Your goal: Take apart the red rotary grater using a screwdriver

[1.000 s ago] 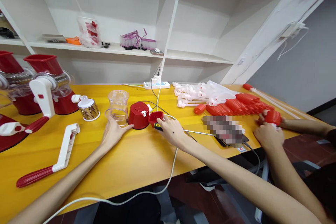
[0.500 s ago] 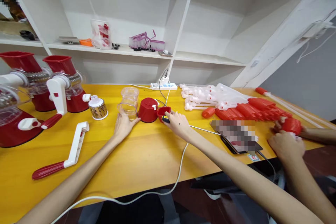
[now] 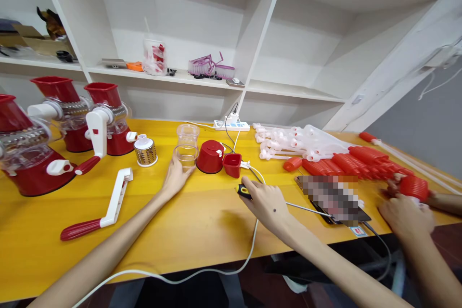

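Observation:
My left hand (image 3: 176, 176) has its fingers and thumb around the near rim of a clear plastic housing (image 3: 186, 142) that stands on the table. In my right hand (image 3: 266, 202) is a screwdriver (image 3: 244, 191) with a black and yellow handle, held above the table, its long shaft pointing right toward a phone-like device. Beside the housing sits a round red base (image 3: 210, 157), and a small red hopper (image 3: 232, 165) is close to its right. A metal grater drum (image 3: 146, 150) with a white end stands to the left. Nearer lies a crank handle (image 3: 101, 211), white with a red grip.
Several assembled red drum graters (image 3: 104, 120) stand at the left. A white cable (image 3: 202, 269) crosses the table front; a power strip (image 3: 231, 125) lies behind. Rightward are red ribbed parts (image 3: 346, 163), a device (image 3: 330, 197) and a co-worker's hands (image 3: 407, 211) holding a red part.
My right hand has let go of the red hopper and moved right and nearer, carrying the screwdriver. My left hand stays at the clear housing. The view has shifted slightly.

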Demonstrator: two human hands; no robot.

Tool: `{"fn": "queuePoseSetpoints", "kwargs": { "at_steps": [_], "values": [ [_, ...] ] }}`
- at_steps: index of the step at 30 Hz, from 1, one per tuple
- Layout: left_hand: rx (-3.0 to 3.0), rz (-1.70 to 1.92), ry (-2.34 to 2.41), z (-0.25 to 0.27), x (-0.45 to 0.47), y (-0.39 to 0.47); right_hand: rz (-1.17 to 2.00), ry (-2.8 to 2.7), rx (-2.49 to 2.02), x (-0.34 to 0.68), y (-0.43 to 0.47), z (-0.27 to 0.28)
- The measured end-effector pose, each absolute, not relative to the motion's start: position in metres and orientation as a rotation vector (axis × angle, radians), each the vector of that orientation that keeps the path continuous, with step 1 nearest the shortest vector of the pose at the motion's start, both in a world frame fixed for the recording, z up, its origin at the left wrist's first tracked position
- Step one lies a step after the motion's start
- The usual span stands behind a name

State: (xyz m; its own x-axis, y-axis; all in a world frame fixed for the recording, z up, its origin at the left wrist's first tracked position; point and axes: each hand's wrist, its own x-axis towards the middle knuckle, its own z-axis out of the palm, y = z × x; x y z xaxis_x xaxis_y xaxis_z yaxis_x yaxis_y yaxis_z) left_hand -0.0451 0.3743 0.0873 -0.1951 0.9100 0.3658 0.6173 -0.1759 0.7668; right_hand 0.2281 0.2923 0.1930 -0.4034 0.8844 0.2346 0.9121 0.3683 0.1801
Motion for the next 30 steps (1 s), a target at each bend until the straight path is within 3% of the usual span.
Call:
{"fn": "queuePoseSetpoints", "kwargs": {
  "at_steps": [2, 5, 10, 12, 16, 21, 30],
  "values": [
    [1.663, 1.337, 1.771, 0.093, -0.046, 0.365, -0.484, -2.486, -1.504, 0.226, 0.279, 0.199],
    [1.564, 1.494, 1.820, 0.106, -0.044, 0.355, -0.613, -2.250, -0.905, 0.225, 0.260, 0.223],
    [1.678, 1.803, 1.884, 0.128, -0.035, 0.363, -0.393, -1.769, -0.386, 0.223, 0.253, 0.278],
    [1.728, 1.852, 1.881, 0.132, -0.034, 0.368, -0.398, -1.494, -0.383, 0.216, 0.266, 0.290],
    [1.763, 1.829, 1.885, 0.132, -0.043, 0.366, -0.039, -1.197, -0.456, 0.188, 0.311, 0.294],
    [1.858, 1.789, 1.987, 0.136, -0.039, 0.362, 0.104, -0.994, -0.422, 0.142, 0.356, 0.300],
    [1.752, 1.796, 2.067, 0.146, -0.049, 0.368, 0.012, -0.896, -0.323, 0.128, 0.361, 0.303]
  ]
}}
